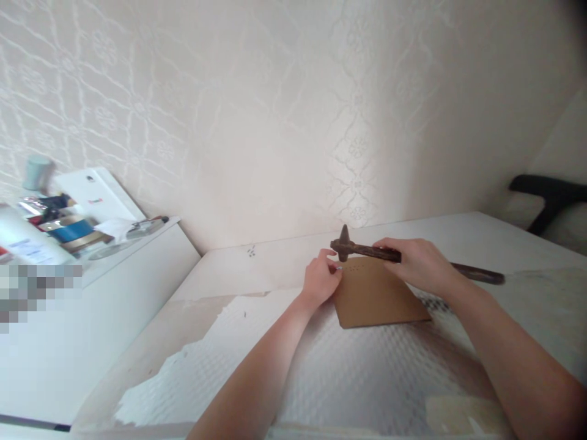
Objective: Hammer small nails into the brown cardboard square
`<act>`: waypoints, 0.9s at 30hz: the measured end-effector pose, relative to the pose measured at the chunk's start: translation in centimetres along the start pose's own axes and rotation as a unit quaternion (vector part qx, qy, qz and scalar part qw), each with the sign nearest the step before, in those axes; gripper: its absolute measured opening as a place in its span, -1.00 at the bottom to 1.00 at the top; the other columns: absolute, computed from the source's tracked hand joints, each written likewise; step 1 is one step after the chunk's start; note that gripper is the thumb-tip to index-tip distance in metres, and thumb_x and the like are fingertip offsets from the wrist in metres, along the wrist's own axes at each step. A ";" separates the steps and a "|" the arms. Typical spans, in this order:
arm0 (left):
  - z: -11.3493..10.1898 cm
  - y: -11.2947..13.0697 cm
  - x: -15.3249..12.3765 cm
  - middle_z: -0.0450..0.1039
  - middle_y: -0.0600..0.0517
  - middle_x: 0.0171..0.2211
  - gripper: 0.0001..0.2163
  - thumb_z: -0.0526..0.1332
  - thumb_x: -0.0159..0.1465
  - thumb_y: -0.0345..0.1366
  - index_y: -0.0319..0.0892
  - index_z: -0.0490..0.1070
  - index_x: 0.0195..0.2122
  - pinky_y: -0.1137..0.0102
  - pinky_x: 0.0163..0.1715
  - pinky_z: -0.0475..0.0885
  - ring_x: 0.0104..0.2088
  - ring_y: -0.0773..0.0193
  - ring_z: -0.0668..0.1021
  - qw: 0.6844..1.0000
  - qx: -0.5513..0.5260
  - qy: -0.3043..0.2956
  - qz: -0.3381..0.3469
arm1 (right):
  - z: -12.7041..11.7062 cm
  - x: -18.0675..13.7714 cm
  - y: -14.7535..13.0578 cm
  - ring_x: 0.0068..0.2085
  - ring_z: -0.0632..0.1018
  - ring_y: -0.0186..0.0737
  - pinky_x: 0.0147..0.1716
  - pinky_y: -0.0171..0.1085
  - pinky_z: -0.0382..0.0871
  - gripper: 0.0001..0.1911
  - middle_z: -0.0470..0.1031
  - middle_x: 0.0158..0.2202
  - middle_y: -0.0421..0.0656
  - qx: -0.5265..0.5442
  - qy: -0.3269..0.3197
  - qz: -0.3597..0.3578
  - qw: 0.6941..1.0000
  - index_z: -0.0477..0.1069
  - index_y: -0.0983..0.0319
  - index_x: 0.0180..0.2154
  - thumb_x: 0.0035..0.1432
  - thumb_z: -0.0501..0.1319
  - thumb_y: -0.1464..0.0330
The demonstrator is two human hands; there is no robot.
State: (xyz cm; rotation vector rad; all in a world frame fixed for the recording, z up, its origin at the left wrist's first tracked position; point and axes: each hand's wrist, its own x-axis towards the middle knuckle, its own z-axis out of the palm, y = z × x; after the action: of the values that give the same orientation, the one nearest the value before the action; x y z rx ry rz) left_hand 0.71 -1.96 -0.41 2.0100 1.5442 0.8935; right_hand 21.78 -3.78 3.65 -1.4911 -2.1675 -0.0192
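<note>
A brown cardboard piece (373,296) with several small holes lies on a white textured sheet (348,373) on the table. My right hand (419,263) is closed round the handle of a dark, rusty hammer (355,247), whose head hangs just above the cardboard's far left corner. My left hand (321,278) pinches something small at that corner, right below the hammer head; what it holds is too small to name.
A white table (504,244) stands against a patterned pale wall. At the left a white cabinet (114,287) carries a tape roll (71,231), bottles and clutter. A black chair part (550,192) shows at the right edge.
</note>
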 end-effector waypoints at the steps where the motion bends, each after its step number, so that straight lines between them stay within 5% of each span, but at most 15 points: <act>1: 0.0 0.0 0.0 0.53 0.06 -0.30 -0.70 0.15 0.11 -0.45 -0.12 0.24 -0.12 0.32 -0.16 0.38 -0.26 0.24 0.53 1.000 -0.001 0.001 0.000 | 0.0 0.0 0.0 -0.34 0.55 -0.16 -0.40 -0.31 0.25 -0.65 0.58 -0.37 -0.21 0.000 -0.003 -0.001 1.000 0.47 0.10 -0.16 -0.01 0.10 0.43; 27: -0.3 0.1 0.1 0.50 0.05 -0.34 -0.82 0.16 0.10 -0.41 -0.14 0.23 -0.26 0.37 -0.25 0.38 -0.29 0.25 0.52 0.999 0.038 0.004 -0.001 | 0.0 0.1 -0.5 -0.30 0.55 -0.18 -0.37 -0.33 0.27 -0.64 0.58 -0.34 -0.22 0.019 -0.041 -0.002 0.999 0.49 0.07 -0.18 -0.02 0.09 0.44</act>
State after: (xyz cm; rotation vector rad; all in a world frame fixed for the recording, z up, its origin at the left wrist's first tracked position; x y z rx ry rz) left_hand 0.59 -1.92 -0.16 2.0598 1.6062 0.8563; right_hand 21.35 -3.86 3.83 -1.4906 -2.2220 0.0814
